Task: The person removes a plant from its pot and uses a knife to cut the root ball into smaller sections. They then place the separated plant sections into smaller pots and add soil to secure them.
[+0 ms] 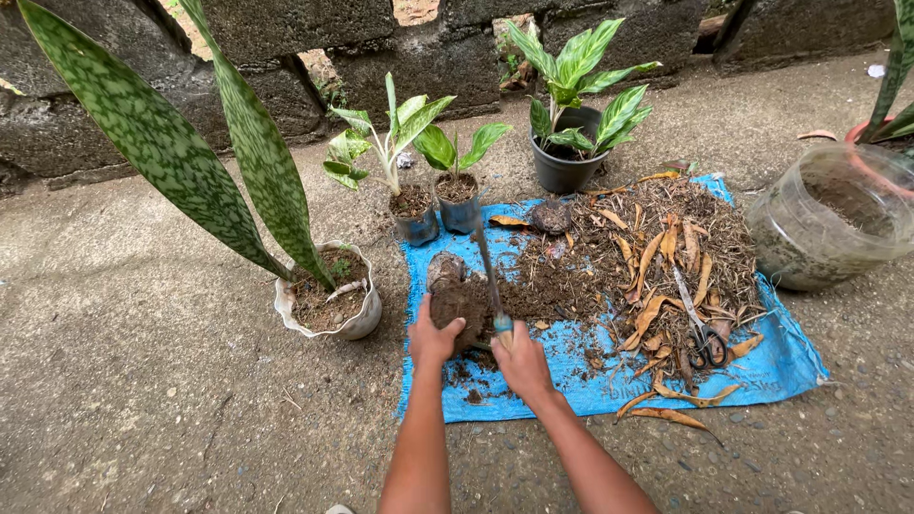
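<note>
At the frame's centre, a crumbly, dark brown soil clump [457, 303] sits on the left part of a crinkled blue woven tarp [781, 366]. The left hand [433, 338] cups the clump's near side, fingers curled on it. The right hand [519, 360], just beside, is clamped round a slim tool [487, 271] with a teal handle, its blade angled up-left. Dry, curled leaves [657, 257] and scissors [703, 335] lie to the right.

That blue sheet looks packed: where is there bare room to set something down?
On the blue sheet, only the front edge right of the right hand shows bare patches, up to the scissors. The middle is crowded with soil and dry leaves. Bare concrete lies left of the white pot.
</note>
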